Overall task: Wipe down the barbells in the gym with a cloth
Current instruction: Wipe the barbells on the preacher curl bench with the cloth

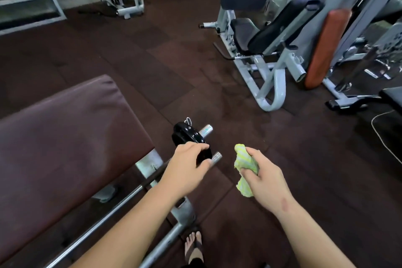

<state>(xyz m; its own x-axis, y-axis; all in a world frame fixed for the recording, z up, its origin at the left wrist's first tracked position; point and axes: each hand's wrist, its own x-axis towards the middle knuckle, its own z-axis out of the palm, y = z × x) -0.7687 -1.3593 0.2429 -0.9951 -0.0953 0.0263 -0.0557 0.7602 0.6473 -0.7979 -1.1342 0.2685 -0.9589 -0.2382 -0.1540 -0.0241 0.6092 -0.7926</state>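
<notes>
Head cam, fwd/down, close.

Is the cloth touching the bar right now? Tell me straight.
No, the cloth is bunched in the right hand, clear of the bar, whose plate the left hand grips.

The floor [152,61], dark brown rubber tiles, carries a bench [65,137] with a maroon pad, white-framed machines [261,67] at the far right, a cord [378,128] and a sandalled foot [193,248]. Beside the pad, two bars [104,216] seem to rest on the bench's steel frame [182,211], each bearing a black plate [187,135] near its end.
</notes>
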